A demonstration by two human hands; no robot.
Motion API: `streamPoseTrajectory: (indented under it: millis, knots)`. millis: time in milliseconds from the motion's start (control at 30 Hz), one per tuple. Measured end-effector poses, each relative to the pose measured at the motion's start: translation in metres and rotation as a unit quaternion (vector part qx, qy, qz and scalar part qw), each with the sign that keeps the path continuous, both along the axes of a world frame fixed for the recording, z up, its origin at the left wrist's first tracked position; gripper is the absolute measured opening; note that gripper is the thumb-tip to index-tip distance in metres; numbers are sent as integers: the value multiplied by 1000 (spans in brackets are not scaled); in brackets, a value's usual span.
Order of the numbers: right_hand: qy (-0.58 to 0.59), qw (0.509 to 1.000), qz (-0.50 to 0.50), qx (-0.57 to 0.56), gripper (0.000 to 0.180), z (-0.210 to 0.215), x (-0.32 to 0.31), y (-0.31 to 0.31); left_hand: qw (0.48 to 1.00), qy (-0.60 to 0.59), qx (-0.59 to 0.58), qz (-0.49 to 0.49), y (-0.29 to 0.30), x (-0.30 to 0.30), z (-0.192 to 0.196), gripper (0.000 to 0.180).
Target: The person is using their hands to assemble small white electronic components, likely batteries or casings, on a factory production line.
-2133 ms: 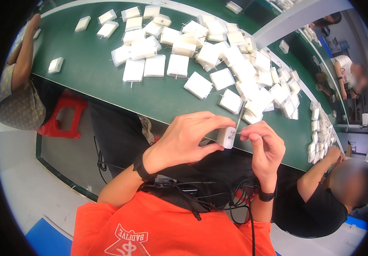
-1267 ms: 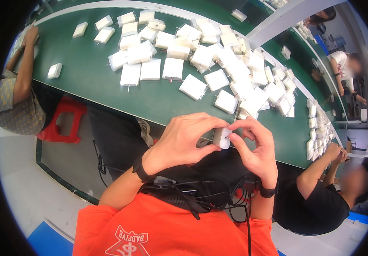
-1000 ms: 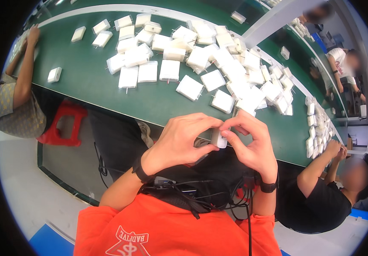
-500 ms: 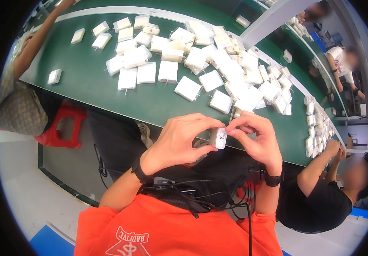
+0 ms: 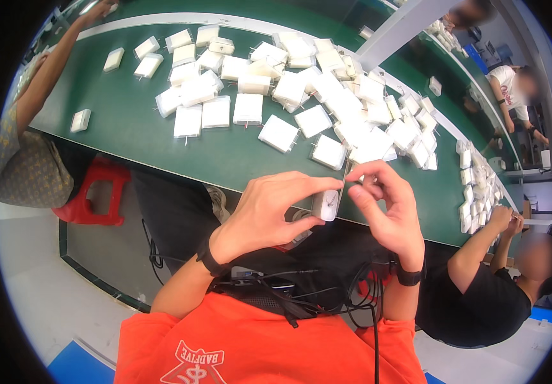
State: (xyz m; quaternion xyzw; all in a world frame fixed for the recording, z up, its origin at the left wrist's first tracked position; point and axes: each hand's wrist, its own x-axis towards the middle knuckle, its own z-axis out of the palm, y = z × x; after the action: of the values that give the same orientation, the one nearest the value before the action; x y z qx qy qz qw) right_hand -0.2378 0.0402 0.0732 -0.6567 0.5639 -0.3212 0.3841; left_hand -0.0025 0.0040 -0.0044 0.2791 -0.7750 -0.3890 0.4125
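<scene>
A small white box-shaped part [image 5: 326, 206] with thin dark wires on its end face is gripped in my left hand [image 5: 266, 208], between thumb and index finger, just off the table's near edge. Beside it on the right, my right hand [image 5: 388, 208] has its thumb and index finger apart, with nothing visible between them. The fingertips are close to the part but not touching it. Beyond my hands, a white block with short wire ends [image 5: 328, 152] lies near the edge of the green table [image 5: 218, 159].
Many similar white blocks [image 5: 279, 133] are heaped across the table. A grey metal post [image 5: 391, 38] rises behind them. Another person's arm [image 5: 52, 73] reaches in at left, near a red stool [image 5: 100, 195]. At right, a person in black [image 5: 474, 288] handles more blocks [image 5: 478, 185]. Black cables [image 5: 353, 297] hang by my lap.
My right hand's thumb and index finger have come away from the white part and spread. My left hand still holds the part, now slightly tilted.
</scene>
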Motion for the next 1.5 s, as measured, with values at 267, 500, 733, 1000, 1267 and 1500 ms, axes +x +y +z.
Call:
streamPoseTrajectory:
  millis: [267, 500, 733, 1000, 1267, 1500]
  knots:
    - [-67, 995, 9, -76, 14, 2, -6, 1, 1000, -11, -1, -7, 0, 0, 1, 53]
    - [-54, 986, -1, -160, 13, -3, 0, 5, 1000, -19, 0, -5, 0, 1, -1, 49]
    - [-55, 988, -25, -141, 10, -12, 4, 4, 1000, -24, 2, -12, -1, 1, -1, 52]
    - [-49, 987, -19, -152, 10, -14, 5, 2, 1000, -19, -1, -10, -1, 1, -1, 52]
    - [-20, 989, -24, -145, 6, -11, 8, 2, 1000, -14, -1, -6, -1, 1, -1, 52]
    - [-16, 987, -31, -156, 4, -12, 7, 1, 1000, -13, -3, -3, -2, 1, -1, 50]
